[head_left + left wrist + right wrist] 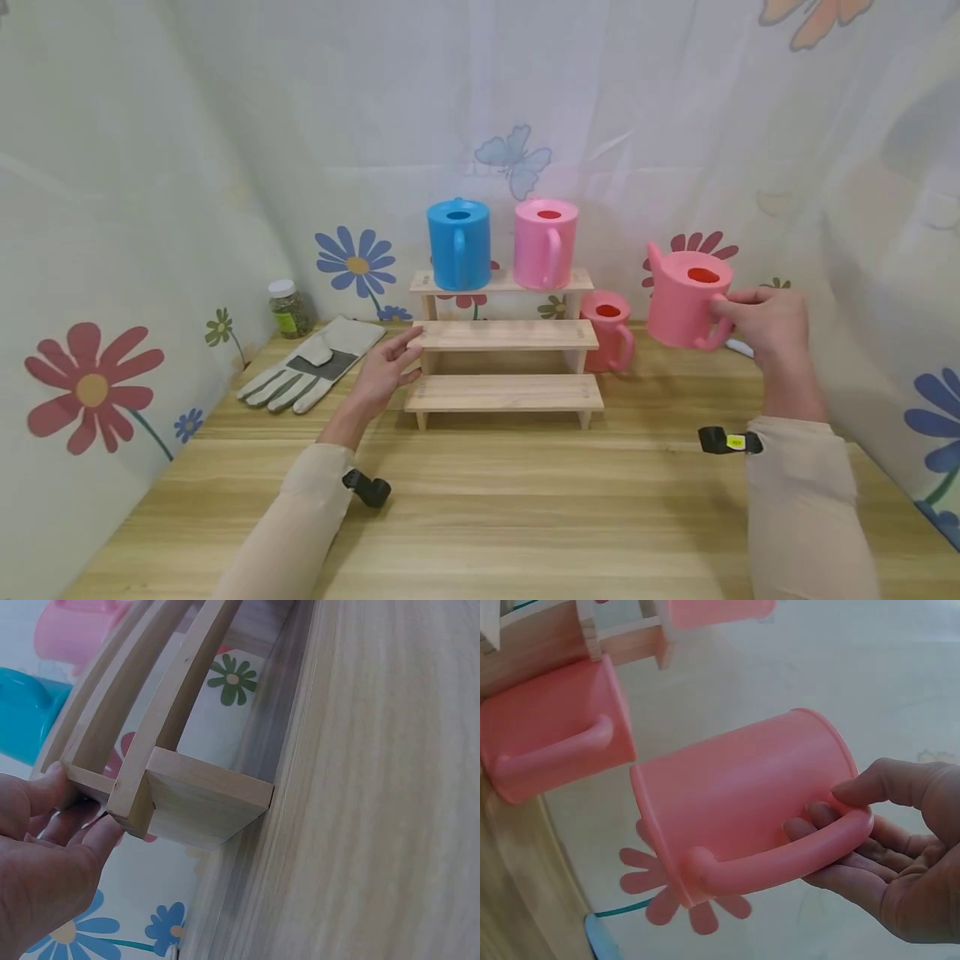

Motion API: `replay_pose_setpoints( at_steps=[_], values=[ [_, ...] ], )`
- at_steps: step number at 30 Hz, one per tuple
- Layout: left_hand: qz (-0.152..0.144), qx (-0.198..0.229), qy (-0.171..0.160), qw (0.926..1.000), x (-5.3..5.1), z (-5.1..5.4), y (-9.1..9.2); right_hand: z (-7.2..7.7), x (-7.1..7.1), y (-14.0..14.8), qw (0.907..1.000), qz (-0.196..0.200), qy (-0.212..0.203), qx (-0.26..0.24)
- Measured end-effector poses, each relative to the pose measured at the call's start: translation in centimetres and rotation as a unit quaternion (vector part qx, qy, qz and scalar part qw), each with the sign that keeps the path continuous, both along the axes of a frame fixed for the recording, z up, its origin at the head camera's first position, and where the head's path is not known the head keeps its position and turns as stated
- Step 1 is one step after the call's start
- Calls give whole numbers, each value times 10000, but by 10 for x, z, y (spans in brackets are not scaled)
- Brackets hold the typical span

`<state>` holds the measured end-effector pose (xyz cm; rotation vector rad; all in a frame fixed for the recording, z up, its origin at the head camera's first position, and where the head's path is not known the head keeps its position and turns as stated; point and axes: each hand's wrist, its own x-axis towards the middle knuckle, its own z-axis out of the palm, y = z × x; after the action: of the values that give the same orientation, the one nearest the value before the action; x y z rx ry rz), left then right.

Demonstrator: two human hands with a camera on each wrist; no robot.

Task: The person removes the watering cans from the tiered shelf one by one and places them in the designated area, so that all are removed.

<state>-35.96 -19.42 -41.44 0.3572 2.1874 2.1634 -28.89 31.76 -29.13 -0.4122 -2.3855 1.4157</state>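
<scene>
My right hand (768, 321) grips the handle of a coral-pink watering can (678, 304), held off the table right of a three-step wooden stand (506, 335). In the right wrist view, the thumb and fingers curl round that handle. My left hand (382, 375) is at the stand's left end; in the left wrist view its thumb and bent fingers hold the ends of the lower steps. On the top step stand a blue watering can (442, 250) and a light-pink watering can (531, 250). A second coral-pink can (594, 346) stands behind the stand's right end, partly hidden.
A white-and-grey work glove (318, 362) lies left of the stand, near a white-lidded jar (288, 310). Behind hangs a flowered curtain (360, 150). A pale object (740, 347) lies under the right hand. The wooden table (525, 508) spreads in front.
</scene>
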Motion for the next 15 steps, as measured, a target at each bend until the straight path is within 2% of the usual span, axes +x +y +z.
replay_pose_setpoints(
  at_steps=[6, 15],
  values=[
    [9, 6, 0, 10000, 1, 0, 1, -29, -22, 5, 9995, 28, -296, 124],
    [74, 10, 20, 10000, 1, 0, 2, -60, -46, 9, 9965, 30, -809, -202]
  ],
)
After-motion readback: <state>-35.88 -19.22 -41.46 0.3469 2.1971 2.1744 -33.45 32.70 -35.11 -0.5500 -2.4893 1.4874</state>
